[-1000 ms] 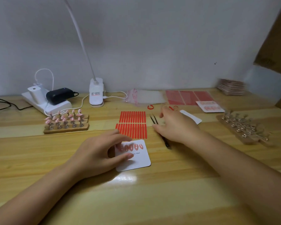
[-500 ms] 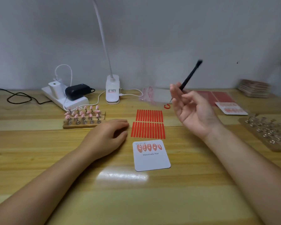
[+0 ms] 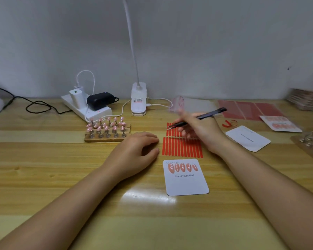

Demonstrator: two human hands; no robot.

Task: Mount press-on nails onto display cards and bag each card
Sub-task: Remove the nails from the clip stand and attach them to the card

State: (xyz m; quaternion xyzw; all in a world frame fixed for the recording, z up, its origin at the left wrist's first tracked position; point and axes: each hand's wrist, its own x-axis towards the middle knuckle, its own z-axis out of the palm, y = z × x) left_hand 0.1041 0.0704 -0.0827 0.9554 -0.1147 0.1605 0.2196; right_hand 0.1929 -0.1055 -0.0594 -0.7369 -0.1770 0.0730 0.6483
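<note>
Five pink nails already sit in a row along the top of the display card (image 3: 186, 177), just right of centre in the frame, with bare white card below the "Handmade Nail" print. And look at the change: a second ago the right hand (image 3: 201, 131) was down on the table picking up the black tweezers (image 3: 197, 118), half a second ago it swung them high in the air, and now it has brought them down, tips aimed left over the upper row of red adhesive strips (image 3: 182, 147). Thumb and fingers pinch the tweezers mid-shaft, though motion blur hides the exact finger placement. The left hand (image 3: 135, 154) has let go of the card and rests on the wooden table (image 3: 61, 177) to the card's left, fingers loosely curled, holding nothing.

So the tool is in play, and my read is that a strip gets peeled next, for the second row. The remaining nails (image 3: 107, 126) wait on their stand (image 3: 105, 138) at centre left. A blank card (image 3: 248, 138) lies at right, clear bags (image 3: 193, 104) beyond the strips.
</note>
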